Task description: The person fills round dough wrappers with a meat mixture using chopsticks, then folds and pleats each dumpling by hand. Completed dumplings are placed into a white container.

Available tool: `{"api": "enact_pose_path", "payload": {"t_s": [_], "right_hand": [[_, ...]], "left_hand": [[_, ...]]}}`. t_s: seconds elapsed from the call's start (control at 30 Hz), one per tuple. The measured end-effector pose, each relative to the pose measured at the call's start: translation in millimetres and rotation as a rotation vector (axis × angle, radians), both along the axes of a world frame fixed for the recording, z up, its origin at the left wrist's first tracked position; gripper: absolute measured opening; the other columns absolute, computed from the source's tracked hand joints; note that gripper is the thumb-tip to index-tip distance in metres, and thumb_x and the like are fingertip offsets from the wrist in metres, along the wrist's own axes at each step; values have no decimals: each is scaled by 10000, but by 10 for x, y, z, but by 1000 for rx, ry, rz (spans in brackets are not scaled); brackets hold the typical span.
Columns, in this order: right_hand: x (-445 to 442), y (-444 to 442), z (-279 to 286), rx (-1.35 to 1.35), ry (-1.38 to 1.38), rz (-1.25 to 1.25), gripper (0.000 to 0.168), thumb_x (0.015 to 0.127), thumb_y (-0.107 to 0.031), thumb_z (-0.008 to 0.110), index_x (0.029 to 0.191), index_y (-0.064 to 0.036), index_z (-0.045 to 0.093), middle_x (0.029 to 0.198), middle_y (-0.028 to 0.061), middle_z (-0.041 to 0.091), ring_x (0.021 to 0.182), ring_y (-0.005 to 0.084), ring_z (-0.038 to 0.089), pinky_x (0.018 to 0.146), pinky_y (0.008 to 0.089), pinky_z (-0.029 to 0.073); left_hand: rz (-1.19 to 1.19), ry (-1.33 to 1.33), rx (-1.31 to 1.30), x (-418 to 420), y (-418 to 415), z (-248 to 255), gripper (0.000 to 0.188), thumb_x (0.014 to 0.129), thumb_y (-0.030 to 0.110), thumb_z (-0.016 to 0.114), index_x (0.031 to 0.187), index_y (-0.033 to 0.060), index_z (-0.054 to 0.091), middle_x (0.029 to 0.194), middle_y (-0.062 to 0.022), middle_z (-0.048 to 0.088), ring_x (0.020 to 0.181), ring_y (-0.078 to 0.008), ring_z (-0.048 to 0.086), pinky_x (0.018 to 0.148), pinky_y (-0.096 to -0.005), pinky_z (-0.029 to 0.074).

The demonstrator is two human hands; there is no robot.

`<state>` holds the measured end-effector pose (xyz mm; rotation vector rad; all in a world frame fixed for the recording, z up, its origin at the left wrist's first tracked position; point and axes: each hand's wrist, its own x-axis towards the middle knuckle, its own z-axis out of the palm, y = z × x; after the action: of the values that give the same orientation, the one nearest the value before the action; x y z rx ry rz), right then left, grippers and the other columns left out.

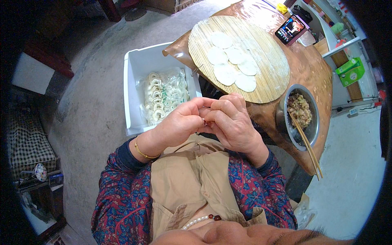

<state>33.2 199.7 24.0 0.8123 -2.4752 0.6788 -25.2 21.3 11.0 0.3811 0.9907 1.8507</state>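
My left hand [186, 116] and my right hand [229, 119] meet in front of my apron, fingertips together. Whatever lies between the fingers is hidden. Just beyond them, several round dough wrappers [224, 74] lie on a round slatted board [269, 67] dusted with flour. To the right, a metal bowl [315, 122] holds minced filling [299, 108], with a pair of chopsticks [306, 142] leaning out over its rim. At the left, a white plastic bin [131, 92] contains a row of folded dumplings [156, 98] on clear plastic bags.
The board and bowl stand on a brown-covered table [315, 73], whose corner reaches over the bin. A propped phone [290, 29] with a lit screen stands at the table's far side. A green packet [350, 72] sits on a shelf to the right.
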Motion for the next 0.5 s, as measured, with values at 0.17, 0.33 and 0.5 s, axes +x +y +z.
{"api": "enact_pose_path", "payload": {"t_s": [0.17,0.33,0.5], "right_hand": [[-5,2,-30,-52,-13,-9,329,741,-118,661,1058,-63,592,1078,91,543,1004,288,514,910,405,377],[16,122,-74,-491,-401,-36,724,779,-106,676,1392,23,314,1212,191,520,1174,297,492,1022,396,372],[6,127,-268,-810,-770,152,580,851,-66,609,1372,15,368,1223,130,526,1103,198,542,920,313,455]], "left_hand": [[6,-17,27,-4,1,-44,396,903,-2,409,1296,-51,417,1176,-132,561,1058,-191,594,919,-339,499],[-12,-27,-50,-26,-32,42,440,846,-24,390,1283,-37,445,1265,-153,522,1089,-224,582,941,-377,487],[-45,28,-125,-79,-80,19,373,877,-11,395,1235,-37,494,1240,-143,536,1044,-225,607,911,-384,509]]}}
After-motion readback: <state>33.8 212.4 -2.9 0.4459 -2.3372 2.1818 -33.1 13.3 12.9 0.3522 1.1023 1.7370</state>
